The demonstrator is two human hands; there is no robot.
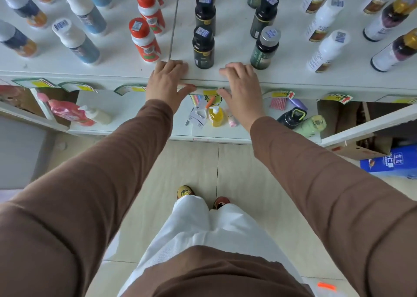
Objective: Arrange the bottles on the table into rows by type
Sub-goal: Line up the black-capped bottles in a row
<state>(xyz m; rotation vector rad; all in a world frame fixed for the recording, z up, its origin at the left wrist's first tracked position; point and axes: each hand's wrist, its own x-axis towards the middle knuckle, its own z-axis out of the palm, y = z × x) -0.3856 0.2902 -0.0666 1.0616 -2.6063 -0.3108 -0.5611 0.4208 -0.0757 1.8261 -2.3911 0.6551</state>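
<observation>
- Left hand (168,80): rests on the near edge of the white table (282,78), fingers laid flat on the top, thumb hooked below the edge; it holds nothing
- Right hand (242,82): rests on the same edge, just right of the left hand, fingers relaxed on the top, thumb under the edge; it holds nothing
- Bottles stand upright on the table in rows running from near to far, one type per row
- From left to right: dark bottles with orange bases (19,40), white-capped blue bottles (75,41), red-capped bottles (144,40), black-capped dark bottles (203,47), dark green bottles (264,48), white bottles with brown labels (327,50), gold-capped bottles (393,50)
- The nearest black-capped dark bottle stands between the two hands, just beyond the fingertips, touching neither
- Lower shelf (135,107) under the table: a pink bottle (65,111), a yellow pump bottle (215,115) and a green flask (312,123)
</observation>
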